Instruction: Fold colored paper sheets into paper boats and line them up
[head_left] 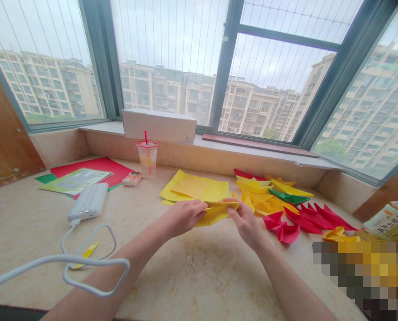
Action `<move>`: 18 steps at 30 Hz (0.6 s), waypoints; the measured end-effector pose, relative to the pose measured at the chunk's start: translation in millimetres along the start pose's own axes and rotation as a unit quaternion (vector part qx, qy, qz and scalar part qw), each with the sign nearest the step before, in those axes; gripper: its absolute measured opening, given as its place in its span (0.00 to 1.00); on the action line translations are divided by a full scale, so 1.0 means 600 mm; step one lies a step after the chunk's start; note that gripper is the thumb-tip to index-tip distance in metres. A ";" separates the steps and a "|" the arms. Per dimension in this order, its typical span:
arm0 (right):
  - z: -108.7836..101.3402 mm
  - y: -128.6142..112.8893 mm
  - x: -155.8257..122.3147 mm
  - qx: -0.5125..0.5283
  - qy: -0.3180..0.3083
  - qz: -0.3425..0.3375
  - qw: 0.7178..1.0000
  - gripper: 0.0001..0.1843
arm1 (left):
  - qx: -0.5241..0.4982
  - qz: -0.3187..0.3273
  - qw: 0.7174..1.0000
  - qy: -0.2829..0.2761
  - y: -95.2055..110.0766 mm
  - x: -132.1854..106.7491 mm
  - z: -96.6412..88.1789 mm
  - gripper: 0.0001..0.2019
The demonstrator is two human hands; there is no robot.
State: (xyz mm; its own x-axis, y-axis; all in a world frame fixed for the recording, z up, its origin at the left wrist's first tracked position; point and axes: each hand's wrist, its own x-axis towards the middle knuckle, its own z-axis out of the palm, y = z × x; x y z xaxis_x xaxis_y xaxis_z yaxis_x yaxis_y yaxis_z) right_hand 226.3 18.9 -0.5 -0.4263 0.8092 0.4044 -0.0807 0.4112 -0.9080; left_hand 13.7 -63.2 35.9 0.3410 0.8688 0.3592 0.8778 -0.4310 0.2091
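A folded piece of yellow paper (215, 214) is held up just above the counter between both hands. My left hand (184, 217) is closed on its left end, thumb and fingers pinched together. At the right end my right hand (244, 218) pinches the same paper, with the thumb on the near side. Some of the fingertips are hidden behind the paper. Right behind it lie flat yellow sheets (202, 180). To the right of my right hand are folded yellow paper boats (257, 200) and a red folded paper shape (281, 227).
On the left are red paper sheets (118, 167), a power bank (90, 200) and a looping white cable (95, 261). A plastic cup with a straw (148, 160) stands near the sill, beside a small packet (132, 179). A white box (158, 126) rests on the sill. Pixelated blocks cover the lower right.
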 end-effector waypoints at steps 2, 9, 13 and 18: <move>0.000 0.002 -0.002 -0.032 -0.001 -0.011 0.999 0.18 | 0.006 -0.021 1.000 0.002 -0.005 0.001 0.001 0.09; -0.003 -0.004 -0.002 -0.154 0.041 -0.031 0.987 0.14 | 0.051 0.011 0.999 -0.001 -0.010 0.001 0.003 0.10; -0.004 -0.005 -0.001 -0.188 0.042 -0.032 0.981 0.12 | 0.096 0.045 0.994 0.026 -0.011 0.001 0.004 0.08; -0.004 -0.007 -0.003 -0.253 -0.014 -0.048 0.966 0.11 | 0.122 0.086 0.988 0.040 -0.010 0.001 0.007 0.06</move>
State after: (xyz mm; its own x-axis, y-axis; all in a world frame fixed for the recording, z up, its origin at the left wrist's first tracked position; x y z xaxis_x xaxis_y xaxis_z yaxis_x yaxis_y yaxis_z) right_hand 229.3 16.7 3.0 -0.4630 0.7480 0.4755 0.3267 0.6427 -0.6929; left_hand 9.8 -59.0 31.0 0.4721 0.7619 0.4435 0.8680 -0.4895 -0.0831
